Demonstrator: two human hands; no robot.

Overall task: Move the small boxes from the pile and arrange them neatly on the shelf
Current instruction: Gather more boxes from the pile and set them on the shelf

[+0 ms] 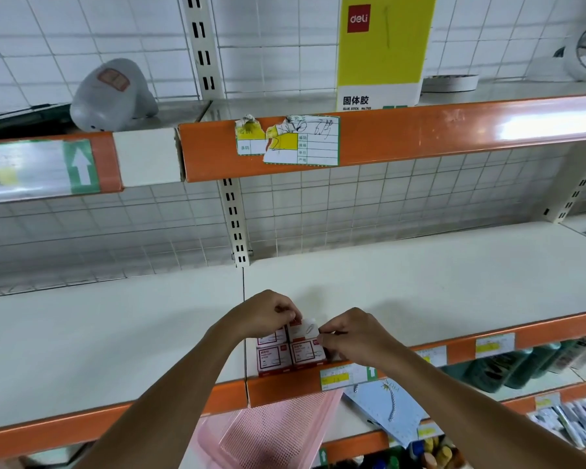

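Observation:
Several small red-and-white boxes (286, 356) stand stacked in two layers at the front edge of the cream shelf (420, 282), just right of the shelf seam. The top right box (304, 328) is pinched from both sides: my left hand (268, 313) holds its left edge and my right hand (349, 333) holds its right edge. Both hands have curled fingers. The pile the boxes come from is out of view.
The orange shelf lip (318, 387) carries price tags. A pink mesh basket (268, 431) sits below it. On the upper shelf stand a yellow glue-stick carton (383, 49) and a grey device (110, 93). Green bottles (508, 367) and packets fill lower right shelves.

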